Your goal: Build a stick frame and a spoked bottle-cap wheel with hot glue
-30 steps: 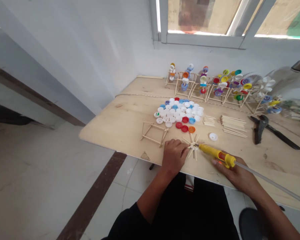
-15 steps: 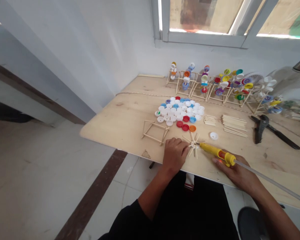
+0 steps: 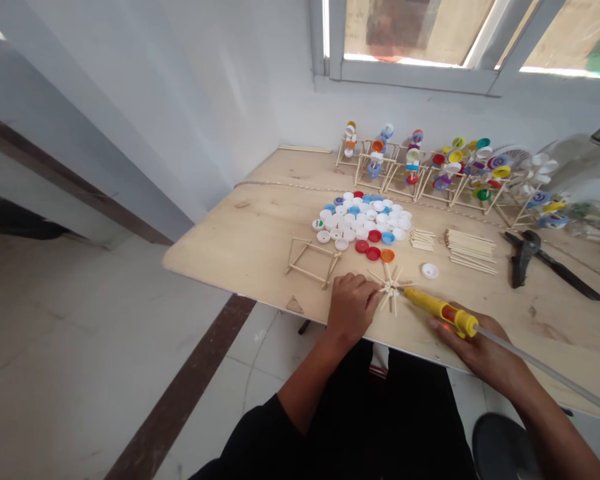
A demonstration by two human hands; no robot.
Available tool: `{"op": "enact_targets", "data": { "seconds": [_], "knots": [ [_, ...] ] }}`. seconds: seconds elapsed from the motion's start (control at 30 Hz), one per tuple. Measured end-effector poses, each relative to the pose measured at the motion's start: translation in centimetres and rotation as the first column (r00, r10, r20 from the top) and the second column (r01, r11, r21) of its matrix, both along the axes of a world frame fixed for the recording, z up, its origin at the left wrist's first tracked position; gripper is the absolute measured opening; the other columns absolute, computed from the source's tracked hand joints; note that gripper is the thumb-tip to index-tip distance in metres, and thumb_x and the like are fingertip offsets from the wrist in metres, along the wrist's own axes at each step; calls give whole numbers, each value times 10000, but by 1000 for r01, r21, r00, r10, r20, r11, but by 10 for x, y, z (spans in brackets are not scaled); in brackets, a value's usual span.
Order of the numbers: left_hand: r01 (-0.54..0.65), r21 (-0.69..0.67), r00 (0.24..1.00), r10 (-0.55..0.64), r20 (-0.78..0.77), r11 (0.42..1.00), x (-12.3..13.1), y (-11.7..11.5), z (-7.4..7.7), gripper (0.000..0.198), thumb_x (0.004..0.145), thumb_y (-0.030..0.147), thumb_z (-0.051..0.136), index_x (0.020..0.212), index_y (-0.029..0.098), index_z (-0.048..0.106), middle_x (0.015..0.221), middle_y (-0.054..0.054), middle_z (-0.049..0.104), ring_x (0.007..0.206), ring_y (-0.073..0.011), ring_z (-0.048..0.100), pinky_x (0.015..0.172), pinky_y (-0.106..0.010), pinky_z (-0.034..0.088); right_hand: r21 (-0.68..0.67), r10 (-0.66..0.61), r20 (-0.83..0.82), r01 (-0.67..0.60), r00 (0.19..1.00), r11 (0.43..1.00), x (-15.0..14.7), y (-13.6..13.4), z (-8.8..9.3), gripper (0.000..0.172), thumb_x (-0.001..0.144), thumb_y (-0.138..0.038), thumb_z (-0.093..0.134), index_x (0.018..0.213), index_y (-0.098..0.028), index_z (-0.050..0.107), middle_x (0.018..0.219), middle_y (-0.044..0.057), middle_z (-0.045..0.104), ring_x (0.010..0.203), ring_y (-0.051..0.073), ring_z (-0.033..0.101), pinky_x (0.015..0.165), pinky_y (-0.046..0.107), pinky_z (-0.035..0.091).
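Note:
A yellow glue gun with a long clear glue stick at its back is in my right hand. Its nozzle meets the middle of a star of short wooden sticks, which has a white piece at its centre. My left hand has its fingers pressed together at the star's left side, gripping one of its sticks. Left of that hand lies a frame of thin sticks. One white cap sits just beyond the glue gun.
Many bottle caps are spread mid-table. Two piles of sticks and black-handled pliers lie at the right. Stick frames with colourful cap wheels line the back. The table's front edge is close to me.
The view has shifted slightly. Both hands, the star and the glue gun hold nearly the same positions relative to each other.

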State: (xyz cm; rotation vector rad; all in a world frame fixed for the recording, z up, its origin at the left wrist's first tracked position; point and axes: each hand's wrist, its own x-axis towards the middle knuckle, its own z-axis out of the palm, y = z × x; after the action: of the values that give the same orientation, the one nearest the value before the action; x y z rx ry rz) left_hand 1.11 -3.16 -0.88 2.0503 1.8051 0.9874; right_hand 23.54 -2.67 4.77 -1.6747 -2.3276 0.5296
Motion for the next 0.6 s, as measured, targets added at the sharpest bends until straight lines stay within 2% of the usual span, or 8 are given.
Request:
{"op": "enact_targets", "data": {
  "seconds": [0.2, 0.6],
  "knots": [
    [-3, -2, 1000, 3, 6, 1000, 0, 0, 0, 93, 873, 232, 586, 865, 231, 679, 842, -27, 667, 855, -193, 561, 819, -374, 368, 13, 18, 14, -18, 1000, 1000, 3, -2, -2, 429, 854, -604, 424, 799, -230, 627, 728, 30, 683, 633, 194, 635, 563, 286, 453],
    [4, -12, 1000, -4, 5, 1000, 1, 0, 3, 111, 883, 245, 575, 860, 225, 683, 847, -31, 668, 858, -191, 566, 802, -373, 374, 10, 42, -1, -42, 999, 999, 0, -6, -3, 394, 848, -585, 449, 743, -233, 593, 742, 35, 683, 643, 188, 628, 575, 279, 453]
  ]
}}
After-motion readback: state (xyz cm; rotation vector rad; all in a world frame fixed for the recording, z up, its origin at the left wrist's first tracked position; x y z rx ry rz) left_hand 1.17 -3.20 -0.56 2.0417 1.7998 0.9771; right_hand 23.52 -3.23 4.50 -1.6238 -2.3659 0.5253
